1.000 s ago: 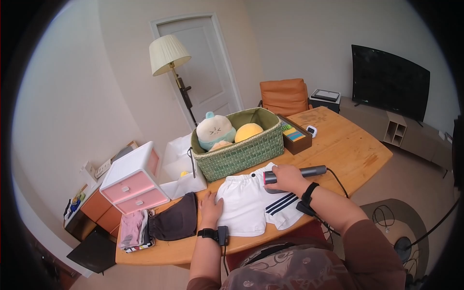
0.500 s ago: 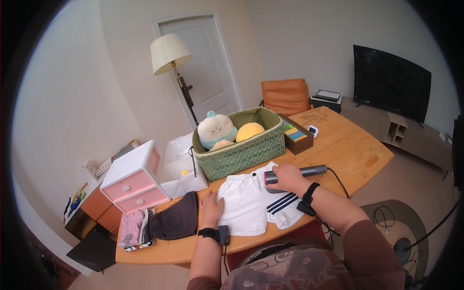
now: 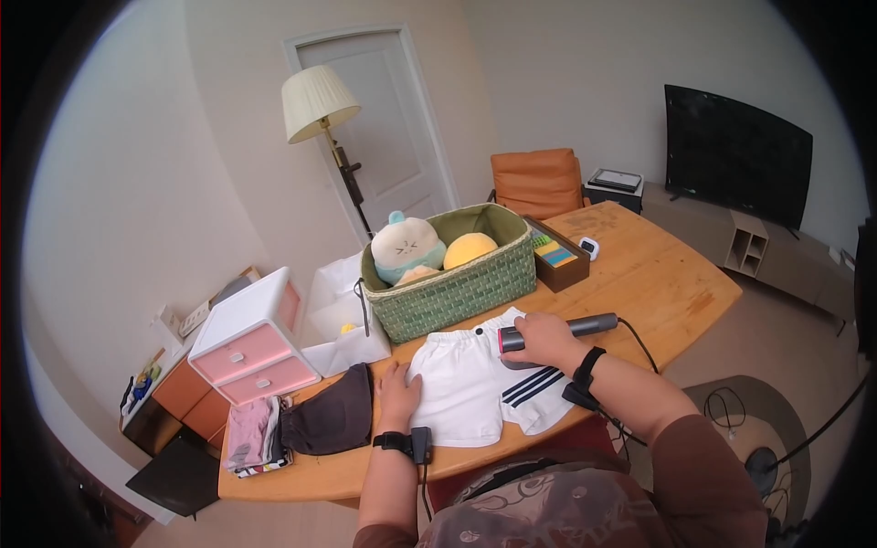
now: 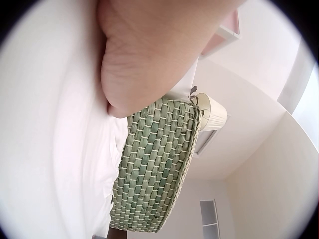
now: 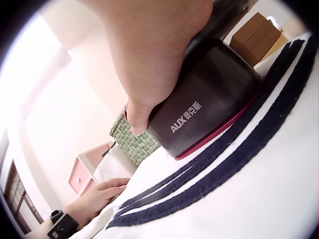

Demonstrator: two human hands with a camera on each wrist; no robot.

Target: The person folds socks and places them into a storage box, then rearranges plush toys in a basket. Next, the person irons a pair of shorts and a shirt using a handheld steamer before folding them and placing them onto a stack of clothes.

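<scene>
White shorts (image 3: 455,391) with dark navy stripes on one leg lie spread on the wooden table. My right hand (image 3: 548,340) grips a dark handheld garment steamer (image 3: 594,323), its cord trailing off to the right. In the right wrist view the steamer's broad head, edged in red, sits against the white fabric beside the navy stripes (image 5: 234,154). My left hand (image 3: 398,393) rests with fingers extended on the left edge of the shorts. In the left wrist view the heel of that hand presses on white cloth, its fingers out of sight.
Left of the shorts lie a dark folded garment (image 3: 331,416) and a stack of folded clothes (image 3: 256,437). Behind stand a pink-and-white drawer unit (image 3: 251,342), a white bin (image 3: 370,350) and a green woven basket (image 3: 457,309) of plush toys. A brown box (image 3: 568,272) sits beside the basket.
</scene>
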